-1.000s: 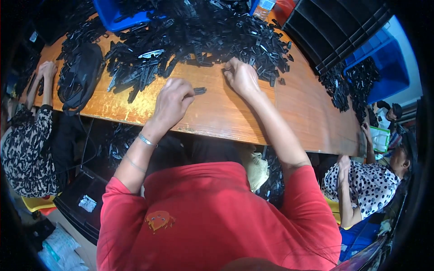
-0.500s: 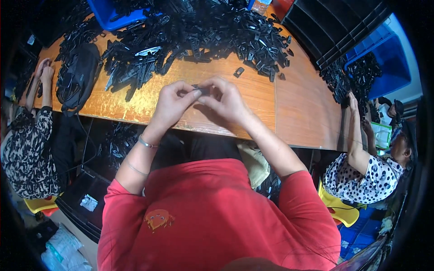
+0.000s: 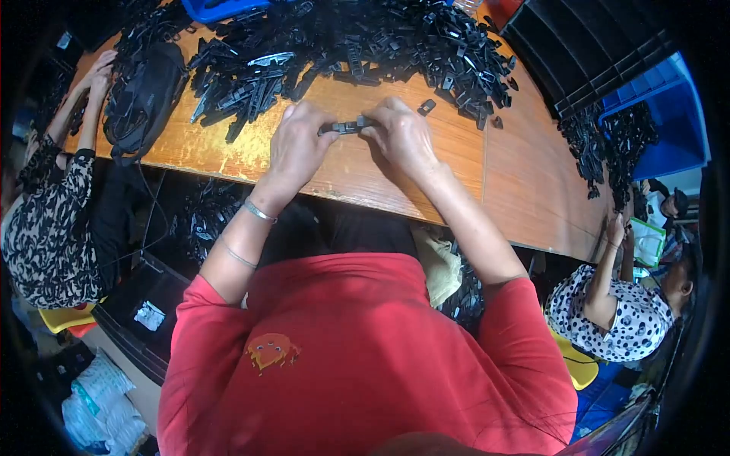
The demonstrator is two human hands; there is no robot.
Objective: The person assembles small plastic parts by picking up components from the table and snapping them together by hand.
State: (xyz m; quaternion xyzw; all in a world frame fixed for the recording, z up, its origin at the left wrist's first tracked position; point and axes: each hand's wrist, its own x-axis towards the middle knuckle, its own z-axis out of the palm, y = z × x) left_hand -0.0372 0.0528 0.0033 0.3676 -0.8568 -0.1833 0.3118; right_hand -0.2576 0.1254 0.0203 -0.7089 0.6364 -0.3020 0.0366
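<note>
Wooden table [image 3: 456, 163] carries heap of black clips [image 3: 357, 45] on far side. Left hand [image 3: 298, 144] and right hand [image 3: 399, 133] pinch one black clip [image 3: 346, 126] by opposite ends, above bare near edge, for working room.

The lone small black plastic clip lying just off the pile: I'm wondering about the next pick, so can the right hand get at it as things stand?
Probably yes. The small black plastic clip lies alone on bare wooden table, beside the right hand, with nothing between. That hand, with the left hand, is occupied with a black plastic strip.
</note>
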